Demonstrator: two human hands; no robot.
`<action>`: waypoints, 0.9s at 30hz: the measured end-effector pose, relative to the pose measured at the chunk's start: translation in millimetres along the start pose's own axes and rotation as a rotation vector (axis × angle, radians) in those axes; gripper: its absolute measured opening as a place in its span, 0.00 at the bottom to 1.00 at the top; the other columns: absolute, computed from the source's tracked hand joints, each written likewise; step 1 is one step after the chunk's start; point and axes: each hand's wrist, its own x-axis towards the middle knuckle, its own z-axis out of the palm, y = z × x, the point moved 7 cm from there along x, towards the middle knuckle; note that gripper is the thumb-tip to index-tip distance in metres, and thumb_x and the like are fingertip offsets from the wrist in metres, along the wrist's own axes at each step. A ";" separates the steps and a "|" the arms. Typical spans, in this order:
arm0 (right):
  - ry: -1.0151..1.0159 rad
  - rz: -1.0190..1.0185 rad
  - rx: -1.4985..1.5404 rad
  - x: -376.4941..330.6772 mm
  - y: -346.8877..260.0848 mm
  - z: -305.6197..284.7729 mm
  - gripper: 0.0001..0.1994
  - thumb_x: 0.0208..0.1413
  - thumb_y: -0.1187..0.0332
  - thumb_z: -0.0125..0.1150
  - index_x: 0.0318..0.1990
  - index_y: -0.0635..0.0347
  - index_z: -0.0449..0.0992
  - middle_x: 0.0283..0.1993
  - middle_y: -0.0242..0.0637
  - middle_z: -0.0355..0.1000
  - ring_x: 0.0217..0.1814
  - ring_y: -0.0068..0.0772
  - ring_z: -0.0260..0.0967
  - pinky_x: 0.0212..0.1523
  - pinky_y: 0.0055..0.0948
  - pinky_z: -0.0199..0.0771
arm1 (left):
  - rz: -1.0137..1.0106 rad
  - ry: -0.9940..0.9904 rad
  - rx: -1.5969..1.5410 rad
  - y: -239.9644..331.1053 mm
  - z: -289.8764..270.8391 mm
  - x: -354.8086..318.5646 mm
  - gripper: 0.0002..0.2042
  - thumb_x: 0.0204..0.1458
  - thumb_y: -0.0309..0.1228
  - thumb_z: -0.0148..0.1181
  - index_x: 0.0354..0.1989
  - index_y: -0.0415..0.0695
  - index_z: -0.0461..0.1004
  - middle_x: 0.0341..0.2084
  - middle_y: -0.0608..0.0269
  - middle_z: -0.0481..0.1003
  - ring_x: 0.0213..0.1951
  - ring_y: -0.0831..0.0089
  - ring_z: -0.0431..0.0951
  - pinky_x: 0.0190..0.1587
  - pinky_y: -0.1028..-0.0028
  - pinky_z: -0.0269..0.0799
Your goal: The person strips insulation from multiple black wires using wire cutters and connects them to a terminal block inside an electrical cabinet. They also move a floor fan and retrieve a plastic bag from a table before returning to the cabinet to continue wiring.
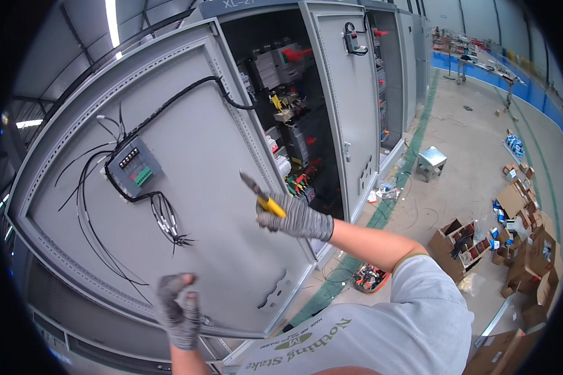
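My right hand, in a grey knit glove, is closed round a yellow-handled tool. Its dark, narrow end points up and left in front of the cabinet door; the exact kind is unclear. My left hand, gloved with bare fingertips, is raised near the door's lower edge, thumb and fingers apart and nothing seen between them. On the grey door sits a grey meter module with a green terminal block. A bundle of loose wire ends hangs below it, above my left hand.
A black wire harness runs across the door to the open cabinet, where breakers and wiring show. Nearby on the floor are a tool bin, a metal stool and several cardboard boxes.
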 end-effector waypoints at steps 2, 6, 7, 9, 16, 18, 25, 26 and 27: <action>0.045 -0.068 -0.130 13.0 -28.6 -4.6 0.09 0.57 0.64 0.57 0.35 0.59 0.68 0.26 0.30 0.67 0.28 0.20 0.66 0.34 0.24 0.70 | 0.049 0.124 -0.001 1.2 -35.8 21.1 0.11 0.53 0.31 0.58 0.41 0.39 0.71 0.35 0.56 0.73 0.39 0.67 0.73 0.46 0.70 0.68; 0.098 -0.319 -0.056 42.6 -58.0 -0.9 0.10 0.56 0.65 0.57 0.42 0.59 0.70 0.30 0.32 0.68 0.31 0.21 0.67 0.36 0.23 0.70 | 0.090 0.290 -0.008 5.0 -86.5 60.2 0.08 0.55 0.21 0.53 0.44 0.38 0.71 0.40 0.58 0.73 0.41 0.71 0.74 0.49 0.71 0.69; 0.091 -0.320 -0.147 56.4 -60.1 -1.2 0.10 0.56 0.64 0.57 0.42 0.58 0.71 0.30 0.32 0.69 0.31 0.21 0.67 0.37 0.23 0.69 | 0.052 0.324 -0.003 -0.1 -94.5 65.8 0.09 0.56 0.21 0.52 0.45 0.38 0.71 0.41 0.58 0.73 0.43 0.71 0.74 0.50 0.71 0.69; 0.105 -0.222 -0.248 66.6 -72.2 -12.7 0.11 0.55 0.62 0.59 0.40 0.59 0.73 0.31 0.32 0.70 0.30 0.19 0.68 0.35 0.21 0.70 | 0.041 0.291 0.146 -3.7 -91.3 88.2 0.11 0.55 0.20 0.54 0.46 0.38 0.70 0.43 0.59 0.74 0.45 0.72 0.74 0.51 0.73 0.68; 0.113 -0.599 0.017 125.8 -150.9 -37.1 0.11 0.55 0.67 0.60 0.43 0.60 0.72 0.33 0.31 0.72 0.31 0.15 0.65 0.29 0.15 0.64 | 0.123 0.291 0.275 13.8 -96.3 157.1 0.10 0.55 0.21 0.54 0.45 0.40 0.72 0.39 0.62 0.76 0.45 0.76 0.74 0.51 0.77 0.68; 0.051 -0.715 -0.007 153.8 -161.9 -35.0 0.11 0.56 0.68 0.59 0.45 0.60 0.72 0.36 0.34 0.74 0.32 0.16 0.67 0.30 0.15 0.66 | 0.070 0.305 0.237 2.6 -103.0 165.2 0.10 0.55 0.21 0.54 0.45 0.40 0.72 0.39 0.63 0.76 0.44 0.77 0.74 0.51 0.78 0.69; -0.004 -0.859 -0.142 205.8 -185.1 20.3 0.15 0.51 0.68 0.65 0.46 0.59 0.72 0.43 0.32 0.74 0.42 0.24 0.72 0.46 0.23 0.73 | 0.112 0.277 0.591 -8.9 -82.1 185.7 0.21 0.48 0.30 0.64 0.52 0.43 0.69 0.44 0.60 0.73 0.43 0.74 0.73 0.48 0.74 0.70; 0.000 -0.877 -0.158 214.3 -187.3 26.3 0.16 0.50 0.68 0.66 0.46 0.59 0.72 0.42 0.33 0.74 0.42 0.24 0.72 0.45 0.24 0.73 | 0.138 0.289 0.611 -4.5 -75.9 193.3 0.24 0.46 0.32 0.65 0.53 0.44 0.67 0.45 0.60 0.72 0.44 0.73 0.73 0.48 0.74 0.70; 0.005 -0.895 -0.165 219.5 -193.2 30.4 0.16 0.50 0.67 0.66 0.46 0.59 0.72 0.42 0.33 0.74 0.42 0.25 0.72 0.45 0.24 0.73 | 0.165 0.300 0.631 2.9 -68.4 201.7 0.27 0.45 0.34 0.67 0.55 0.45 0.66 0.46 0.59 0.71 0.45 0.72 0.73 0.48 0.73 0.70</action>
